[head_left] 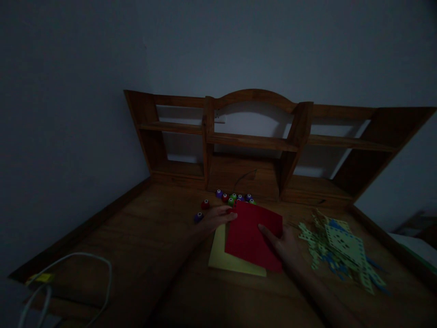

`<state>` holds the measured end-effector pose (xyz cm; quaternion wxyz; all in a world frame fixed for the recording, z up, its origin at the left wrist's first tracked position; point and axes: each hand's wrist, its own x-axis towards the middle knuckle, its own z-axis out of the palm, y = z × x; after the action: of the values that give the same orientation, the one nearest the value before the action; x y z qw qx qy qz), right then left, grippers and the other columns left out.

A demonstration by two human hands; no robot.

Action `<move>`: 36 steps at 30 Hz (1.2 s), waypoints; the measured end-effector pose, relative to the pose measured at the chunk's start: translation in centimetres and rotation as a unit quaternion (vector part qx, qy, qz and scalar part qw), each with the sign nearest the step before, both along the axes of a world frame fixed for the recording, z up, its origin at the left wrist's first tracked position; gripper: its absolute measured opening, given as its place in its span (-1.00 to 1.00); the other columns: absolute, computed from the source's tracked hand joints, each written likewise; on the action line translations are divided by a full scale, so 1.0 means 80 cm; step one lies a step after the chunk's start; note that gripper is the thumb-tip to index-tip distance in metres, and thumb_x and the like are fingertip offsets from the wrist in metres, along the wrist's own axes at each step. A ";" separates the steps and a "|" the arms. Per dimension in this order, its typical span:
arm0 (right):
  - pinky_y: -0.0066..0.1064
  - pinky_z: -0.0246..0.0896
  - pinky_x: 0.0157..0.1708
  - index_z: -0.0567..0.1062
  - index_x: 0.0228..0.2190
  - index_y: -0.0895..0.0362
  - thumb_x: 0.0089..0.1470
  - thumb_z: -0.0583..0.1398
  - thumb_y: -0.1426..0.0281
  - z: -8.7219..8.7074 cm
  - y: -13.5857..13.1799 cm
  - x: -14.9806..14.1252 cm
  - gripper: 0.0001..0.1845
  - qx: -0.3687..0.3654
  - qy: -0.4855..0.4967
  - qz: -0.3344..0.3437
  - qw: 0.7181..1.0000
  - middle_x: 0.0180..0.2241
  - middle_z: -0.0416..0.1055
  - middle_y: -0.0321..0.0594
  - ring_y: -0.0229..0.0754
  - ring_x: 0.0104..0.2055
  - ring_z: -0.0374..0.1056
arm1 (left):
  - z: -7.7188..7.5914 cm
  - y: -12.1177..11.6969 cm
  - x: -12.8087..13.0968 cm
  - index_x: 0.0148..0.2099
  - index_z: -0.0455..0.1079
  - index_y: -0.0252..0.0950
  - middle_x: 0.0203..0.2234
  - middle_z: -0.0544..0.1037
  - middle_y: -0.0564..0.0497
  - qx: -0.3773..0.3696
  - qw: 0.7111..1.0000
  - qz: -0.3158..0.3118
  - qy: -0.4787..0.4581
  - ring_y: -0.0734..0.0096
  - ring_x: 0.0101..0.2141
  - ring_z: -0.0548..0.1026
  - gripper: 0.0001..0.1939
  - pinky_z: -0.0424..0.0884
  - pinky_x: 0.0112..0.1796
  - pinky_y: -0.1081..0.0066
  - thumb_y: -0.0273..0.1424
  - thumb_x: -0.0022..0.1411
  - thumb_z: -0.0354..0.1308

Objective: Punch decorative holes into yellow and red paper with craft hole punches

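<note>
A red paper sheet lies tilted on top of a yellow sheet on the wooden desk. My left hand reaches to the red sheet's far left corner, fingers stretched toward it and close to a red punch and a purple one. My right hand rests on the red sheet's right side, fingers on top and thumb at its edge, gripping it. Several small coloured craft punches sit in a cluster just behind the paper.
A pile of punched pale-green and blue paper scraps lies at the right. A wooden hutch with shelves stands at the back against the wall. A white cable loops at the front left. The room is dim.
</note>
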<state>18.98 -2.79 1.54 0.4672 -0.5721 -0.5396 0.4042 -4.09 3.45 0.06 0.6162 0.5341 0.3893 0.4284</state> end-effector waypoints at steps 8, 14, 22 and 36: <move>-0.36 0.30 -0.58 0.54 -0.33 0.24 -0.04 0.22 0.03 -0.003 0.002 0.005 -0.51 0.010 -0.035 0.047 0.998 -0.46 0.55 -0.06 -0.01 -0.49 0.46 | -0.004 -0.001 -0.002 -0.06 0.46 -0.35 -0.14 0.55 -0.17 0.016 1.000 -0.016 0.000 0.18 -0.15 0.50 -0.52 0.34 -0.10 0.26 -0.22 -0.02 0.34; -0.34 0.33 -0.53 0.54 -0.34 0.22 -0.04 0.22 0.03 -0.003 0.002 0.004 -0.53 0.008 -0.026 0.052 0.998 -0.44 0.56 -0.06 0.01 -0.44 0.47 | -0.001 -0.001 -0.003 -0.07 0.46 -0.35 -0.15 0.56 -0.17 0.035 0.999 -0.037 0.005 0.15 -0.14 0.50 -0.53 0.32 -0.07 0.22 -0.21 -0.01 0.33; -0.37 0.29 -0.58 0.53 -0.35 0.22 -0.01 0.21 0.04 -0.007 0.004 0.006 -0.53 0.004 -0.048 0.055 0.997 -0.44 0.56 -0.07 -0.01 -0.47 0.47 | -0.007 0.001 -0.002 -0.08 0.47 -0.31 -0.14 0.56 -0.17 0.019 1.000 -0.010 0.012 0.14 -0.15 0.52 -0.53 0.34 -0.08 0.19 -0.21 -0.04 0.35; -0.36 0.32 -0.56 0.52 -0.34 0.20 -0.02 0.21 0.04 -0.001 -0.001 0.001 -0.55 -0.001 -0.028 0.064 0.998 -0.41 0.56 -0.09 -0.01 -0.45 0.48 | 0.006 -0.012 0.002 -0.13 0.48 -0.34 -0.12 0.55 -0.19 0.010 1.000 0.010 -0.018 0.11 -0.10 0.49 -0.58 0.34 -0.08 0.22 -0.24 -0.04 0.35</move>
<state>19.08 -2.84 1.48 0.4246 -0.5478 -0.5874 0.4179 -3.91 2.50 0.57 0.6134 0.5281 0.3794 0.4482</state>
